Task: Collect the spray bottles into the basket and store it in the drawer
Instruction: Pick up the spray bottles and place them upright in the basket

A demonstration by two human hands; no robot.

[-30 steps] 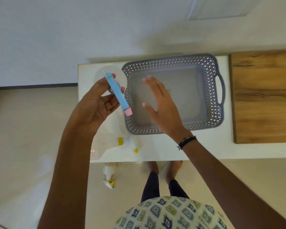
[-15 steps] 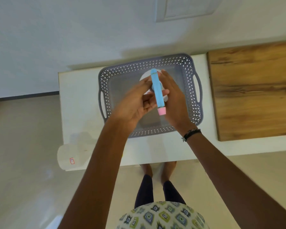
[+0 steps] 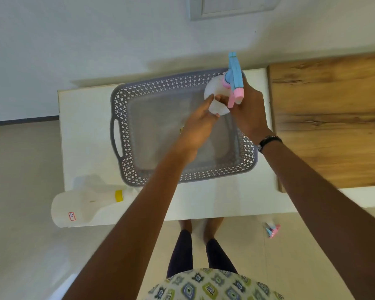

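The right handle of a grey perforated plastic basket (image 3: 126, 109) was hidden behind the wrist. A white plastic spray bottle with a blue-and-pink trigger head (image 3: 217, 92) was held above the basket's far right corner. It was gripped under the trigger by the right hand (image 3: 249, 111), and its body was pinched by the left hand (image 3: 197, 131).

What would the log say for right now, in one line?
right hand grips blue bottle above basket | left hand holds its body | basket looks empty | yellow-cap bottle lies on table
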